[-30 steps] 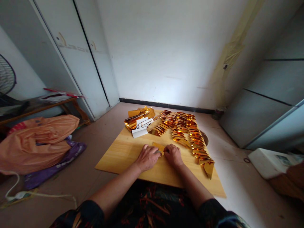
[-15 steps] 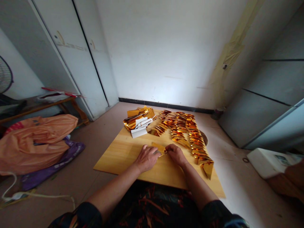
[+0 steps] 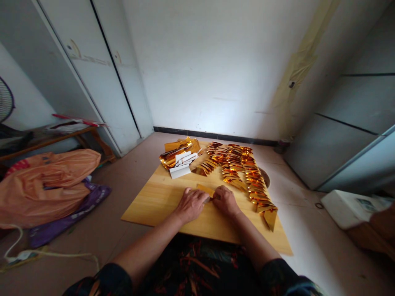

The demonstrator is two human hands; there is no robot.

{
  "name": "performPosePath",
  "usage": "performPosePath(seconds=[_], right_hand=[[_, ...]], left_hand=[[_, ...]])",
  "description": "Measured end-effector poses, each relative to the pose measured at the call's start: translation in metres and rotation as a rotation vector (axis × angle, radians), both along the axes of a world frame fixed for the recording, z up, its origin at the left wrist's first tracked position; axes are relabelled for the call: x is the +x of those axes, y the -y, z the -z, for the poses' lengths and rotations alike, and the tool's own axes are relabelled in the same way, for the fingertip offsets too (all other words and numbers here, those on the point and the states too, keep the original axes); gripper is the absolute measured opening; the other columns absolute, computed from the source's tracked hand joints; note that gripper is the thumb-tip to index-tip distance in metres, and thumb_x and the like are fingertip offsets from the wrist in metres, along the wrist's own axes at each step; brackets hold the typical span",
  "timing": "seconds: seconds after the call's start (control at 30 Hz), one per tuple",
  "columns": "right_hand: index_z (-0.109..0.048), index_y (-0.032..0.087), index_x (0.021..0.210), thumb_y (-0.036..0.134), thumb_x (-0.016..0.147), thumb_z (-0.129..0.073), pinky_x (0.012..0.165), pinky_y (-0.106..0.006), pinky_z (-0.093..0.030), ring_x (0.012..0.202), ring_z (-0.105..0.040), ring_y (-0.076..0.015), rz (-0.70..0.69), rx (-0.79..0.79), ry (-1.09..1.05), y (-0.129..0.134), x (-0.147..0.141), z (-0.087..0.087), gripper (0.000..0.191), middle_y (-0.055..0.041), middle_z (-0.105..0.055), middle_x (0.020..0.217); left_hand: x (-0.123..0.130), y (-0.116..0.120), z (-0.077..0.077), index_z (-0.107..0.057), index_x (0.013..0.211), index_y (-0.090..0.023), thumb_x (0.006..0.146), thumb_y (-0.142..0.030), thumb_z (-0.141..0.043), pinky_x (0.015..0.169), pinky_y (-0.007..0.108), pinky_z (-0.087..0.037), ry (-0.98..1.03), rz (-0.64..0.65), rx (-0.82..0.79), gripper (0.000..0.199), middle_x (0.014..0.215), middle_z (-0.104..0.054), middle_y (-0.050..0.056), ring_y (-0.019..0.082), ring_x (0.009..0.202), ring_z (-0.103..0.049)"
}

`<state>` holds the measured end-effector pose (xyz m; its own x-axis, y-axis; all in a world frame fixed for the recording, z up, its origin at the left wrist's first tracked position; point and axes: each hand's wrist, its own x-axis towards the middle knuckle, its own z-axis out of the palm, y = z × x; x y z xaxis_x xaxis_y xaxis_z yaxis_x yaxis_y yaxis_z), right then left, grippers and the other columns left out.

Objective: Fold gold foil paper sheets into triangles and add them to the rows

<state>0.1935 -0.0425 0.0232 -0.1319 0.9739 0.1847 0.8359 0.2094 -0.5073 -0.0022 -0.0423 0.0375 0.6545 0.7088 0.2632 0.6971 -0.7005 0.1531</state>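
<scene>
Near the front of the wooden board (image 3: 148, 205), my left hand (image 3: 191, 204) and my right hand (image 3: 226, 200) are closed close together on a sheet of gold foil paper (image 3: 205, 188). Its far part shows flat beyond my fingers; the near edge is mostly hidden under them. Rows of folded gold foil pieces (image 3: 256, 181) overlap one another on the right side of the board. At the back left lies a pile of gold foil sheets (image 3: 182, 149), with white paper pieces (image 3: 180, 171) in front of it.
An orange bag (image 3: 46, 185) and a purple bag (image 3: 70, 216) lie on the floor at left, near a pale cord (image 3: 61, 254). A white foam box (image 3: 342, 209) stands at right. Behind the board is a white wall (image 3: 216, 74); cabinets (image 3: 92, 74) stand at left.
My right hand has shifted slightly left, closer to my left hand. Less of the foil sheet shows between and beyond my fingers. My left hand has stayed almost in place.
</scene>
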Motion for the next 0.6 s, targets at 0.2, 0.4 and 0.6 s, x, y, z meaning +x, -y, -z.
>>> performPosePath(seconds=[0.2,0.4,0.6], right_hand=[[-0.067,0.02,0.076,0.012,0.074,-0.058,0.08,-0.026,-0.038,0.089,-0.057,-0.016,-0.039,0.02,0.013,0.003,0.004,0.001,0.012,-0.003,-0.063,0.095],[-0.067,0.02,0.077,0.019,0.078,-0.062,0.08,-0.026,-0.038,0.089,-0.056,-0.0162,-0.065,0.034,0.033,0.003,0.006,0.001,0.006,-0.0036,-0.063,0.097],[-0.067,0.02,0.079,0.021,0.081,-0.063,0.081,-0.026,-0.037,0.092,-0.056,-0.0164,-0.065,0.022,0.042,0.004,0.006,0.001,0.005,-0.0037,-0.062,0.099]], left_hand=[[0.009,0.002,0.008,-0.059,0.098,-0.024,0.085,-0.026,-0.057,0.103,0.048,-0.025,0.035,-0.077,-0.007,0.014,0.11,-0.063,0.004,0.022,0.106,-0.055],[0.019,0.005,0.014,-0.06,0.091,-0.024,0.088,-0.023,-0.053,0.103,0.051,-0.024,0.08,-0.207,-0.026,0.008,0.104,-0.064,0.002,0.02,0.1,-0.057],[0.026,0.007,0.011,-0.06,0.093,-0.021,0.089,-0.021,-0.052,0.098,0.052,-0.029,0.052,-0.291,-0.027,0.01,0.101,-0.064,0.005,0.024,0.1,-0.056]])
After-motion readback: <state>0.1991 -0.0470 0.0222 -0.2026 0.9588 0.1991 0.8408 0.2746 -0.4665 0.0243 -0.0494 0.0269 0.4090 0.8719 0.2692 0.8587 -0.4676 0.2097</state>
